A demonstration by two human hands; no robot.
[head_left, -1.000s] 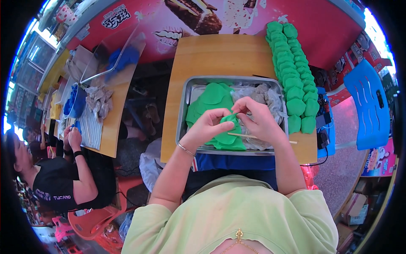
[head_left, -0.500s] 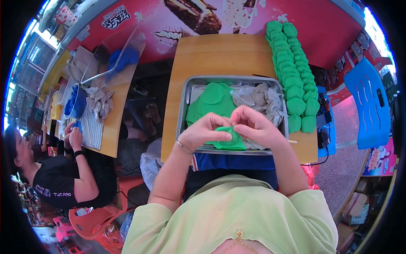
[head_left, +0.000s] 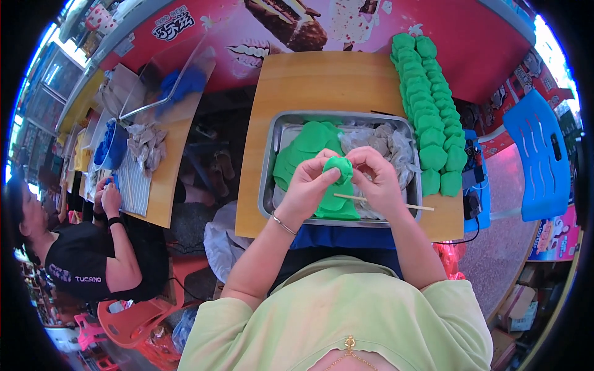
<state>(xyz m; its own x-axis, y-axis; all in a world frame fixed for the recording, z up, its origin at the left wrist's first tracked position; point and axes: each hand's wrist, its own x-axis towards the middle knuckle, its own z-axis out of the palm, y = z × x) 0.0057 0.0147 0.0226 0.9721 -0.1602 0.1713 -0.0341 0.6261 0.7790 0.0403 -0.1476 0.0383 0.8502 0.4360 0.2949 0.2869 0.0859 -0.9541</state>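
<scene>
Above the front of a metal tray [head_left: 267, 167], both hands meet at a small rounded green piece [head_left: 337, 166]. It looks soft and gathered; I cannot tell whether it is cloth or dough. My left hand [head_left: 309, 188] is closed on it from the left, its thumb across the front. My right hand [head_left: 378, 179] pinches its right edge. Flat green sheets [head_left: 297, 151] lie overlapping in the tray's left half, and another green sheet [head_left: 337, 207] lies below my hands. A thin pale stick [head_left: 416, 206] lies across the tray's front rim, partly behind my right hand.
Greyish lumps in clear plastic [head_left: 396, 145] fill the tray's right side. Long rows of green rounded pieces [head_left: 430, 117] line the right of the wooden table [head_left: 315, 80]. A blue chair [head_left: 544, 154] stands at right. At left a co-worker [head_left: 86, 260] handles something blue at another table.
The green piece has gone from a loose, drooping sheet to a rounded bundle between my fingers. My hands have risen slightly, and more of the stick shows.
</scene>
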